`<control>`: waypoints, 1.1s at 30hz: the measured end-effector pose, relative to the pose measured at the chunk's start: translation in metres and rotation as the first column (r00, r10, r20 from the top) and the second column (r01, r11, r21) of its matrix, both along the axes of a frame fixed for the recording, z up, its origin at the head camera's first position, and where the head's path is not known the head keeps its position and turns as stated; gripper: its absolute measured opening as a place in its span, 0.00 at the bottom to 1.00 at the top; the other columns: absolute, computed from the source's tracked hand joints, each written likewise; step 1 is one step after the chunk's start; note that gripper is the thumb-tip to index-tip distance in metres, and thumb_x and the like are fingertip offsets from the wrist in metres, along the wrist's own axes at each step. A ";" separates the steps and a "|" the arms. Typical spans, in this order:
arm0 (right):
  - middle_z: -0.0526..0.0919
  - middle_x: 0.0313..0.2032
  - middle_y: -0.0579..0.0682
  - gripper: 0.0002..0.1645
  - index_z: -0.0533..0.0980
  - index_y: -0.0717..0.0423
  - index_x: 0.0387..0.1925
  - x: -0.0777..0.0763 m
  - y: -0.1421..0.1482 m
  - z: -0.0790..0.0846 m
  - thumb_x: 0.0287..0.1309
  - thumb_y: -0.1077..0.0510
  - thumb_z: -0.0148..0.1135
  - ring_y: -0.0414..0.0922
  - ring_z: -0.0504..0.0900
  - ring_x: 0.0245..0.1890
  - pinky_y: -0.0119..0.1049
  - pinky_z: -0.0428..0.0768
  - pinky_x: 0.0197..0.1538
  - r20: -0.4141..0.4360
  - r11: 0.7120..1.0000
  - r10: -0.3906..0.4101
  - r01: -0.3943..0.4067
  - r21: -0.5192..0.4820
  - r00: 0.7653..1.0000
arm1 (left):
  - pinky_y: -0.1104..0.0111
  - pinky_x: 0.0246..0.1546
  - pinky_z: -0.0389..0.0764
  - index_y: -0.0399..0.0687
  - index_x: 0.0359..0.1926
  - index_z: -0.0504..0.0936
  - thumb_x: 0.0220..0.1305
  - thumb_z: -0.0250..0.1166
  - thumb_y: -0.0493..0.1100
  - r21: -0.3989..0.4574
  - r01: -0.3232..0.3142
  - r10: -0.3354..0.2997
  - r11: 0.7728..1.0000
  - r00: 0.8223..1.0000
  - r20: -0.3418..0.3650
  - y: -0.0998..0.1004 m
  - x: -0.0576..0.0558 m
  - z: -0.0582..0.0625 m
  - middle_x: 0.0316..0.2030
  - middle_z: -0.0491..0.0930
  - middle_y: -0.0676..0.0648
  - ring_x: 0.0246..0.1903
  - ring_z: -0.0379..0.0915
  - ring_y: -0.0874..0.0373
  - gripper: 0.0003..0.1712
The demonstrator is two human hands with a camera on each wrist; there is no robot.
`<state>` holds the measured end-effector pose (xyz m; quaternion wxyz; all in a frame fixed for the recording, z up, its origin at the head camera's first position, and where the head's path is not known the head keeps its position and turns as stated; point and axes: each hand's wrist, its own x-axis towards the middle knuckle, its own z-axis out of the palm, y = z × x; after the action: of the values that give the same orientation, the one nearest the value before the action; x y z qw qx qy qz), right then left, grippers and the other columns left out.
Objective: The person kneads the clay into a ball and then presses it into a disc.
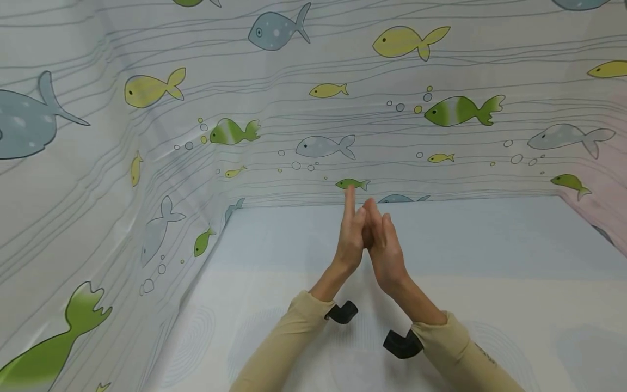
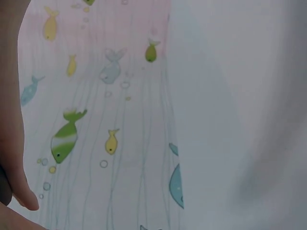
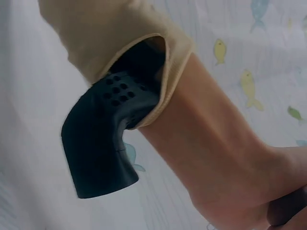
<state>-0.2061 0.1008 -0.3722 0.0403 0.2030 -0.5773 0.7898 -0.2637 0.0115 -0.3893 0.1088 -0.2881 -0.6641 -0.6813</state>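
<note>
Both bare hands are raised above the table, fingers pointing away, with their fronts close together. My left hand (image 1: 350,242) has one finger extended straight ahead. Facing it, my right hand (image 1: 388,256) has fairly straight fingers, leaning in at the tips. Between the palms is a shaded gap; no object can be made out there in the head view. The right wrist view shows a forearm (image 3: 206,139) and a dark patch where the hands meet, too unclear to name. Only part of a hand (image 2: 12,129) shows at the left wrist view's edge.
A black curved wrist device (image 1: 343,312) pokes from the left sleeve (image 1: 289,337), another black device (image 1: 403,344) from the right sleeve (image 1: 455,348). Beneath lies a pale table (image 1: 274,239) with faint ring patterns. Fish-printed sheeting (image 1: 274,109) rises behind it and at both sides.
</note>
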 end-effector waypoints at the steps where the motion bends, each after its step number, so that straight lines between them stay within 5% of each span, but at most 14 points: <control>1: 0.34 0.79 0.46 0.42 0.32 0.55 0.78 -0.001 0.000 0.000 0.75 0.36 0.16 0.43 0.34 0.78 0.50 0.36 0.76 0.002 1.000 -0.001 0.001 -0.011 1.000 | 0.60 0.75 0.36 0.51 0.79 0.35 0.74 0.38 0.58 0.000 0.001 -0.001 1.000 1.000 0.005 0.000 0.000 0.000 0.78 0.34 0.59 0.76 0.28 0.68 0.41; 10: 0.30 0.78 0.44 0.42 0.29 0.51 0.78 -0.012 -0.008 -0.002 0.74 0.34 0.18 0.41 0.30 0.78 0.47 0.33 0.77 0.024 0.995 -0.045 0.047 -0.089 0.999 | 0.59 0.75 0.43 0.47 0.79 0.37 0.75 0.35 0.59 0.011 0.004 -0.004 1.000 1.000 0.031 -0.002 0.012 -0.009 0.78 0.42 0.53 0.76 0.37 0.63 0.40; 19: 0.24 0.77 0.38 0.45 0.28 0.43 0.78 -0.042 0.002 -0.007 0.72 0.31 0.25 0.38 0.22 0.76 0.48 0.25 0.75 0.011 0.980 -0.170 0.170 -0.101 0.985 | 0.53 0.75 0.46 0.48 0.79 0.39 0.73 0.32 0.64 -0.030 0.102 -0.100 0.994 0.994 0.047 0.001 0.041 -0.016 0.78 0.44 0.52 0.76 0.38 0.61 0.43; 25: 0.25 0.78 0.40 0.44 0.29 0.44 0.78 -0.052 0.008 -0.015 0.72 0.31 0.25 0.37 0.23 0.76 0.49 0.24 0.74 -0.083 0.978 -0.207 0.204 -0.041 0.975 | 0.49 0.74 0.45 0.47 0.79 0.38 0.72 0.30 0.66 -0.047 0.092 -0.090 0.995 0.994 0.055 -0.001 0.054 -0.012 0.78 0.41 0.53 0.77 0.35 0.60 0.44; 33: 0.27 0.77 0.34 0.42 0.30 0.43 0.79 -0.045 0.002 -0.030 0.72 0.32 0.21 0.36 0.24 0.76 0.53 0.25 0.74 -0.195 0.977 -0.169 0.190 0.094 0.966 | 0.49 0.75 0.38 0.43 0.79 0.36 0.73 0.28 0.66 -0.045 0.053 -0.052 0.998 0.998 0.025 -0.011 0.061 -0.010 0.78 0.37 0.51 0.77 0.30 0.58 0.45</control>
<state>-0.2511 0.1030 -0.4024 0.1538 0.2246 -0.6303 0.7270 -0.2027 0.0007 -0.3988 0.0764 -0.2997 -0.6728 -0.6721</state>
